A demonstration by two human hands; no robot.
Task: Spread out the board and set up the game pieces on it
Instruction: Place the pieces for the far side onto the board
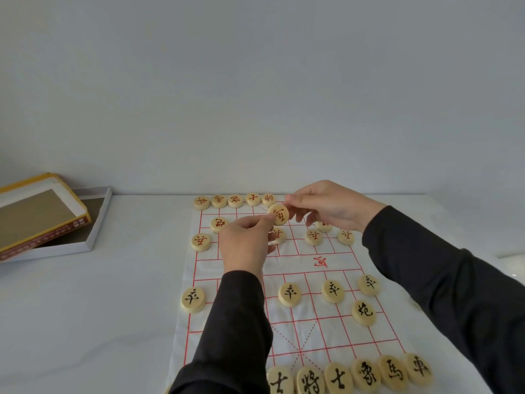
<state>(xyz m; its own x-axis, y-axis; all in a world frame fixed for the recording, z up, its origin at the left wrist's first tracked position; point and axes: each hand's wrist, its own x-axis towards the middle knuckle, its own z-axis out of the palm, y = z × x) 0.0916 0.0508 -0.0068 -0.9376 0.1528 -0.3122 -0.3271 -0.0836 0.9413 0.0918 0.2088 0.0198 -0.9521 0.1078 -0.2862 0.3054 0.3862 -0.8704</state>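
Right hand and left hand each pinch an edge of a round pale wooden disc with a red character, tilted above the white cloth board with red grid lines near the far edge of the white desk. The far row of red-marked discs has its open places to the right, probably nearer the right hand.

Plain indoor room (bare pale wall) with a white table.

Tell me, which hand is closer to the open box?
Left. The left hand is over the board's left half, right of the box; the right hand lies farther right, past the raised red piece both pinch.
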